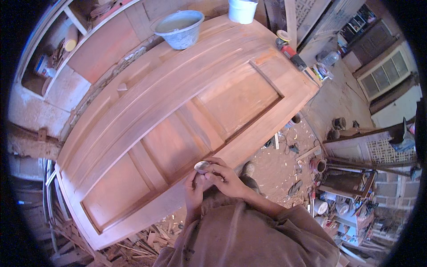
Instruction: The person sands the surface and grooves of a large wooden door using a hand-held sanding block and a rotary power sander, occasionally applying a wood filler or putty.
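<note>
My left hand [194, 188] and my right hand [223, 179] meet close to my body, at the near edge of a large wooden panelled door [262, 130]. Between their fingers is a small, pale, rounded piece [202, 167] with a greyish-brown face; its exact kind is too small to make out. Both hands have their fingers closed around it. The door lies flat, with recessed panels and raised rails, reddish-brown and dusty in tone. Part of the held piece is hidden by my fingers.
On the far side stand a grey basin [180, 31] and a white bucket [243, 11]. A red-and-black power sander [291, 55] rests at the far right corner. Wood scraps [153, 240] litter the floor below; a cluttered shelf [351, 222] stands at right.
</note>
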